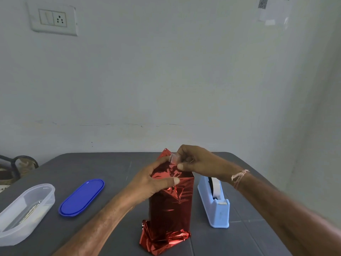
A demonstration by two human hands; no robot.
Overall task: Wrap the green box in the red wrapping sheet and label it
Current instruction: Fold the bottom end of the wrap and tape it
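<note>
The box stands upright in the middle of the grey table, fully covered by the shiny red wrapping sheet; no green shows. My left hand clasps its upper left side, thumb across the folded top flaps. My right hand pinches a short clear piece of tape against the top fold. Loose red foil is crumpled at the bottom end near me.
A light blue tape dispenser stands just right of the box, under my right forearm. A blue oval lid and a clear oval container lie at the left. The wall runs behind the table's far edge.
</note>
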